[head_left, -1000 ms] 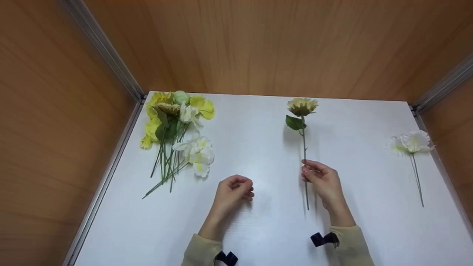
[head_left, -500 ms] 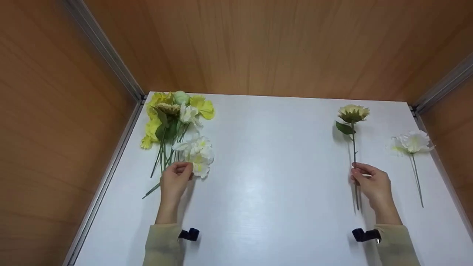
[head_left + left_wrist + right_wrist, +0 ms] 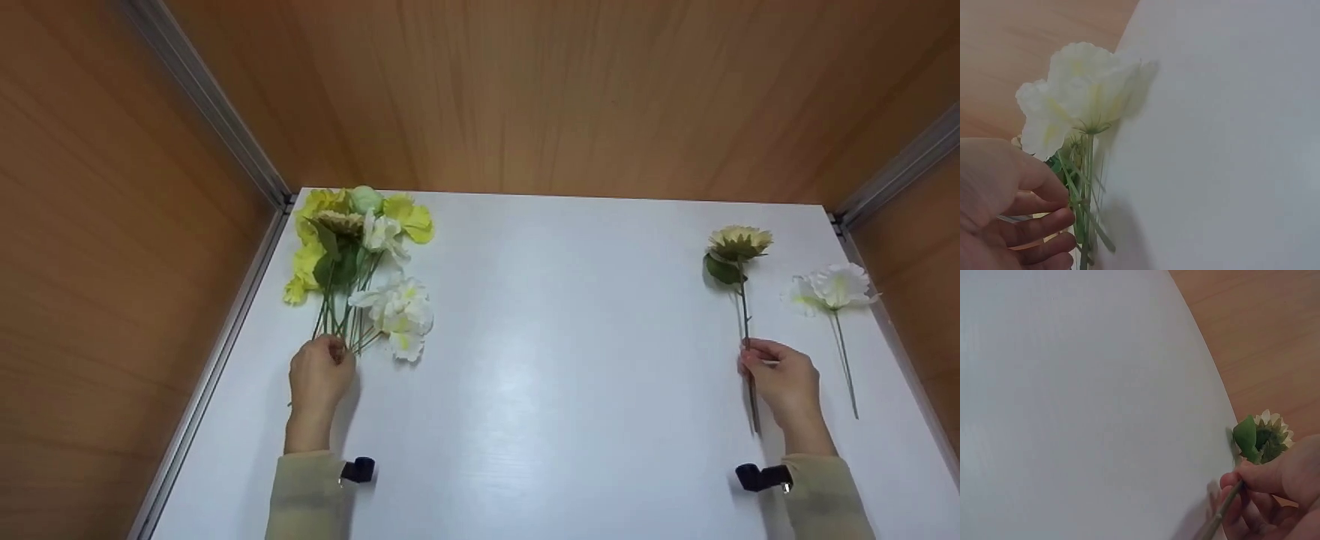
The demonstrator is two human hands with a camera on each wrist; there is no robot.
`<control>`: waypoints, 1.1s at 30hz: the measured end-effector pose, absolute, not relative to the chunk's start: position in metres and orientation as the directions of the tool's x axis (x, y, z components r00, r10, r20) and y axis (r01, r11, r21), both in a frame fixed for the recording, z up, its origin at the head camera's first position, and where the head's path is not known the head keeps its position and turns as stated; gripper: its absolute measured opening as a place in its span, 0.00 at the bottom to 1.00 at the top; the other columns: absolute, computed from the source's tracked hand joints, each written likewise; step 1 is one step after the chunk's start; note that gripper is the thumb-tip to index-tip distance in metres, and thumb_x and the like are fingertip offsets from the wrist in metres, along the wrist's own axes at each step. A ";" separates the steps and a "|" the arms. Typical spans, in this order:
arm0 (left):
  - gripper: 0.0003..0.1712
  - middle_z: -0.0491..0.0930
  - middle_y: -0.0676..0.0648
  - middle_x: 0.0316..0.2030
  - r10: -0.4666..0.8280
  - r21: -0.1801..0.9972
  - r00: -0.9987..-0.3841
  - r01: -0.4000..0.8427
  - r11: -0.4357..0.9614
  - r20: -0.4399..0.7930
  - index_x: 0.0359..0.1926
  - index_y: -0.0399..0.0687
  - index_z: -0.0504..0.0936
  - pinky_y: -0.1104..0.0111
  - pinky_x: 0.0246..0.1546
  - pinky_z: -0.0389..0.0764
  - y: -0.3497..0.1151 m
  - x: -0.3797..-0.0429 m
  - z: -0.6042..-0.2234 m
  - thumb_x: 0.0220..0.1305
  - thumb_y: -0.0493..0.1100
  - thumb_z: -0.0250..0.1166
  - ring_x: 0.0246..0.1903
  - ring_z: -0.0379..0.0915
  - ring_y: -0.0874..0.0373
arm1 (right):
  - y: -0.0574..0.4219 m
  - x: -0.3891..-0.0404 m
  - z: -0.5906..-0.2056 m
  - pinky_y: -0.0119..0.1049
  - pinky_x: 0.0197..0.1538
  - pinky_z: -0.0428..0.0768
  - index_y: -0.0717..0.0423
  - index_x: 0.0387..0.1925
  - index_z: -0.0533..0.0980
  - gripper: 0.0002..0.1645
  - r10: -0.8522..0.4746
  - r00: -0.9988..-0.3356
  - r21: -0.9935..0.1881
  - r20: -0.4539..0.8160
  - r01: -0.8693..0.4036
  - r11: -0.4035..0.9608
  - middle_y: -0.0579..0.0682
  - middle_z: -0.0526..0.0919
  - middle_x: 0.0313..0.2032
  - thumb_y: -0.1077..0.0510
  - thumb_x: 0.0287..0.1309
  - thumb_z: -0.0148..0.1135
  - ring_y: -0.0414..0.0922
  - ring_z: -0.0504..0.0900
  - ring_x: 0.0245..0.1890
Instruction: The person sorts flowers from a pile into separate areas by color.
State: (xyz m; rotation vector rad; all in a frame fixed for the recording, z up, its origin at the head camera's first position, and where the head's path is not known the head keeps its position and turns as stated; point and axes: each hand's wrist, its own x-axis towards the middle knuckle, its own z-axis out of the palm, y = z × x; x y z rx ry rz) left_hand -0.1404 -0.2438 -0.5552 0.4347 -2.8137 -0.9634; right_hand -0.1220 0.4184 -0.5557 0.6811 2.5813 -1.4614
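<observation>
My right hand (image 3: 784,379) pinches the stem of a cream-yellow flower (image 3: 740,244) between thumb and fingers, as the right wrist view also shows. The blossom points to the back of the table, and a green leaf (image 3: 724,269) hangs below it. At the left, my left hand (image 3: 321,375) is over the lower stems (image 3: 351,319) of a flower pile. In the left wrist view its loosely bent fingers (image 3: 1053,222) are right at the green stems, with nothing visibly pinched between them. A white flower (image 3: 1081,98) rises above that hand.
Yellow flowers (image 3: 307,266), a pale green round bloom (image 3: 366,199) and white flowers (image 3: 403,311) make up the left pile. A single white flower (image 3: 838,287) lies near the right edge. Wooden panels (image 3: 525,97) border the white table (image 3: 547,337).
My right hand has carried the cream-yellow flower rightward, close to the single white flower. My left hand has moved left from mid-table to the pile's stems. The piled flowers look unmoved.
</observation>
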 end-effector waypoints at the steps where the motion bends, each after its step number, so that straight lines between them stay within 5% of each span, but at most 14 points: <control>1: 0.11 0.84 0.32 0.39 -0.297 0.601 -0.954 -0.216 0.769 0.038 0.46 0.27 0.86 0.44 0.47 0.81 -0.245 -0.139 -0.556 0.67 0.31 0.64 0.43 0.81 0.35 | 0.420 -0.122 -0.556 0.25 0.45 0.86 0.72 0.71 0.73 0.26 0.333 -0.896 -0.783 -0.293 0.425 0.454 0.61 0.80 0.56 0.61 0.81 0.60 0.30 0.84 0.40; 15: 0.05 0.82 0.33 0.32 -0.209 0.515 -0.972 -0.128 0.848 0.104 0.33 0.29 0.88 0.42 0.43 0.81 -0.249 -0.125 -0.561 0.62 0.30 0.68 0.38 0.80 0.34 | 0.433 -0.124 -0.559 0.23 0.38 0.84 0.70 0.69 0.77 0.25 0.370 -0.896 -0.696 -0.245 0.428 0.577 0.64 0.83 0.57 0.58 0.80 0.61 0.27 0.79 0.37; 27: 0.06 0.81 0.33 0.30 -0.210 0.466 -0.973 -0.142 0.873 0.097 0.31 0.28 0.88 0.45 0.37 0.82 -0.243 -0.128 -0.566 0.66 0.27 0.68 0.34 0.80 0.37 | 0.431 -0.123 -0.558 0.24 0.35 0.82 0.71 0.67 0.78 0.24 0.346 -0.917 -0.659 -0.200 0.388 0.645 0.67 0.84 0.56 0.58 0.80 0.62 0.36 0.81 0.41; 33: 0.09 0.79 0.34 0.32 -0.218 0.482 -0.972 -0.151 0.863 0.085 0.30 0.28 0.86 0.46 0.35 0.82 -0.240 -0.129 -0.564 0.68 0.28 0.66 0.32 0.80 0.39 | 0.425 -0.122 -0.558 0.21 0.36 0.80 0.71 0.67 0.78 0.24 0.318 -0.930 -0.671 -0.183 0.355 0.651 0.68 0.84 0.56 0.58 0.79 0.62 0.51 0.85 0.50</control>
